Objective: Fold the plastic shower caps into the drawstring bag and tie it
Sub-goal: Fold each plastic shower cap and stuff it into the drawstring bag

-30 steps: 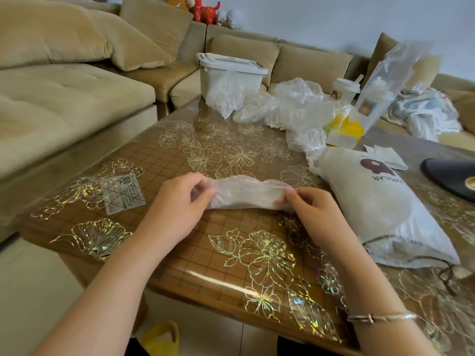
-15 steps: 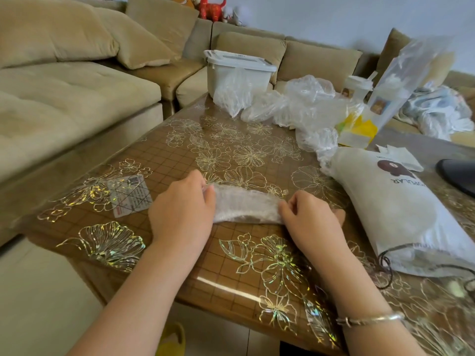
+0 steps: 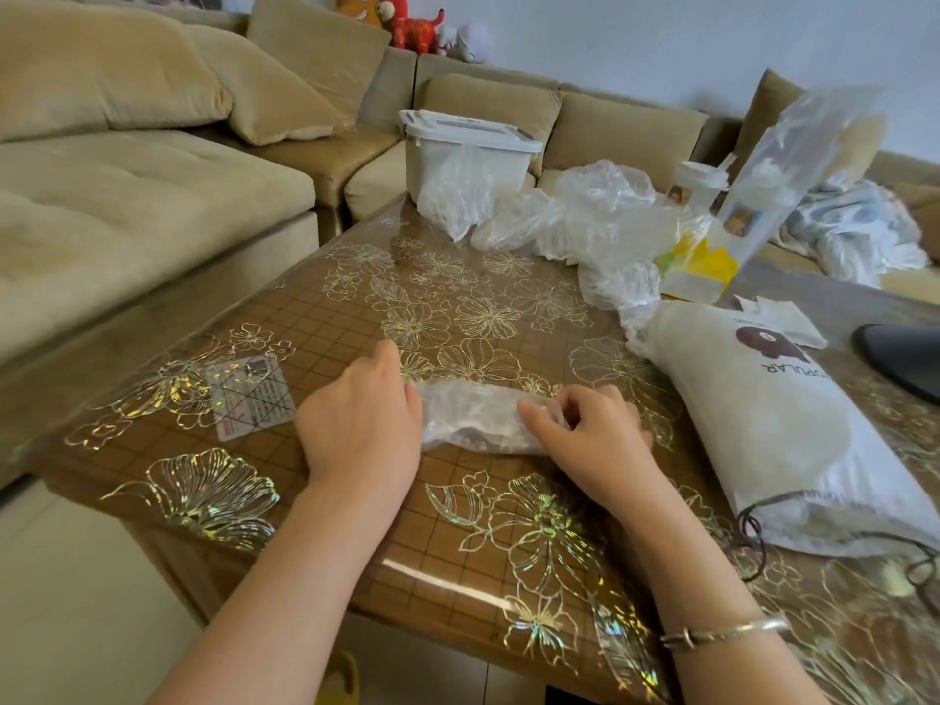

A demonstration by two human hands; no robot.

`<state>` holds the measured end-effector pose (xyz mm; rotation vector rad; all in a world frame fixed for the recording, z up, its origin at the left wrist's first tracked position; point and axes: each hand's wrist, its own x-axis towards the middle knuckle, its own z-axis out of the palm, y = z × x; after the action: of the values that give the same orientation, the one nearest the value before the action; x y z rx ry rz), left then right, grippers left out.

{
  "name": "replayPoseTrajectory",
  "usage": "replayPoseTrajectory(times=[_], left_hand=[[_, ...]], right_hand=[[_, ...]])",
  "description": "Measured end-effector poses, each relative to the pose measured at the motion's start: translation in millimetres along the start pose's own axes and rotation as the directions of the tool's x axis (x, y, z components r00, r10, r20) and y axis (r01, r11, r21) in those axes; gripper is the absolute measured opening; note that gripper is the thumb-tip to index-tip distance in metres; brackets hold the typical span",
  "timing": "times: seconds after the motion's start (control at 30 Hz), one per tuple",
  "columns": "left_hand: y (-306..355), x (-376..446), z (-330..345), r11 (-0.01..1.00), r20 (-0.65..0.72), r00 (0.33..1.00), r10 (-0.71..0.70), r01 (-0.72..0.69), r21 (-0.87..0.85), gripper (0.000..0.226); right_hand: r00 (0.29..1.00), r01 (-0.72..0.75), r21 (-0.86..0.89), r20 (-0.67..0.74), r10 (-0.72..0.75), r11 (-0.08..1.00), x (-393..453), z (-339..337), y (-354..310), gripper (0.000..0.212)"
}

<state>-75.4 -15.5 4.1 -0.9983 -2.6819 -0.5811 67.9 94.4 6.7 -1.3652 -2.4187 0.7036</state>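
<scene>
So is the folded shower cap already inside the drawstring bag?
No, the shower cap lies on the table between both hands, left of the drawstring bag.

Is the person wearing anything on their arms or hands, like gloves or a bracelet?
No gloves and no sleeves in view: both forearms are bare. The left hand has nothing on it and no rings show. The right hand is bare too, but its wrist wears a thin silver-coloured bangle with a small clasp or knot on one side.
</scene>
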Motion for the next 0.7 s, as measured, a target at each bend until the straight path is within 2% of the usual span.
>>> replayPoseTrajectory(times=[0.07, 0.13, 0.17, 0.23, 0.27, 0.3, 0.33, 0.4, 0.43, 0.5, 0.57, 0.63, 0.7], left_hand=[[-0.2, -0.6, -0.7, 0.999, -0.002, 1.000, 0.006, -0.006, -0.038, 0.018], [-1.6, -1.0, -1.5, 0.993, -0.003, 1.000, -0.002, 0.001, -0.116, 0.015], [-2.4, -0.8, -1.9, 0.986, -0.011, 1.000, -0.007, 0.005, -0.169, 0.014], [-2.8, 0.5, -4.8, 0.956, -0.014, 1.000, -0.007, 0.003, -0.295, 0.015], [-2.5, 1.5, -7.0, 0.920, 0.001, 1.000, -0.005, 0.005, -0.391, 0.017], [-0.1, 2.9, -10.2, 0.856, 0.036, 0.999, -0.007, 0.024, -0.516, 0.019], [1.9, 3.7, -15.4, 0.757, 0.104, 0.995, -0.015, 0.079, -0.648, 0.020], [7.3, 4.3, -23.6, 0.524, 0.265, 0.964, 0.016, 0.217, -0.824, 0.027], [8.9, 4.1, -26.7, 0.461, 0.320, 0.945, 0.063, 0.257, -0.849, 0.036], [10.6, 3.3, -29.7, 0.455, 0.416, 0.890, 0.186, 0.297, -0.839, 0.057], [11.9, 1.9, -30.9, 0.484, 0.527, 0.800, 0.286, 0.354, -0.800, 0.066], [13.1, 0.0, -31.3, 0.445, 0.612, 0.691, 0.385, 0.442, -0.779, 0.061], [14.7, -1.2, -30.7, 0.363, 0.629, 0.651, 0.424, 0.514, -0.777, 0.047]], right_hand=[[0.999, 0.033, 0.147, 0.021, -0.036, 0.989, -0.5, -2.4, 1.9, 0.029], [0.995, -0.006, 0.455, 0.093, -0.041, 0.891, -6.1, -11.8, -1.2, 0.022], [0.988, -0.049, 0.623, 0.143, -0.052, 0.780, -7.2, -17.6, -0.2, 0.019], [0.965, -0.195, 0.879, 0.250, -0.073, 0.434, -11.1, -31.1, 0.7, 0.015], [0.951, -0.269, 0.923, 0.301, -0.077, 0.276, -13.3, -37.1, 0.6, 0.013], [0.940, -0.315, 0.934, 0.332, -0.079, 0.169, -14.2, -42.0, 3.2, 0.014], [0.932, -0.340, 0.933, 0.351, -0.088, 0.119, -14.5, -44.8, 3.8, 0.018], [0.927, -0.344, 0.931, 0.357, -0.114, 0.117, -14.5, -47.9, 8.1, 0.030], [0.926, -0.341, 0.932, 0.355, -0.126, 0.121, -13.2, -48.4, 9.9, 0.036], [0.924, -0.343, 0.931, 0.358, -0.132, 0.123, -10.1, -48.8, 11.6, 0.045], [0.931, -0.328, 0.938, 0.340, -0.128, 0.108, -6.2, -48.3, 12.4, 0.052], [0.947, -0.281, 0.954, 0.293, -0.132, 0.106, -3.2, -46.7, 12.1, 0.057], [0.961, -0.224, 0.970, 0.237, -0.140, 0.098, -1.1, -44.2, 10.8, 0.057]])
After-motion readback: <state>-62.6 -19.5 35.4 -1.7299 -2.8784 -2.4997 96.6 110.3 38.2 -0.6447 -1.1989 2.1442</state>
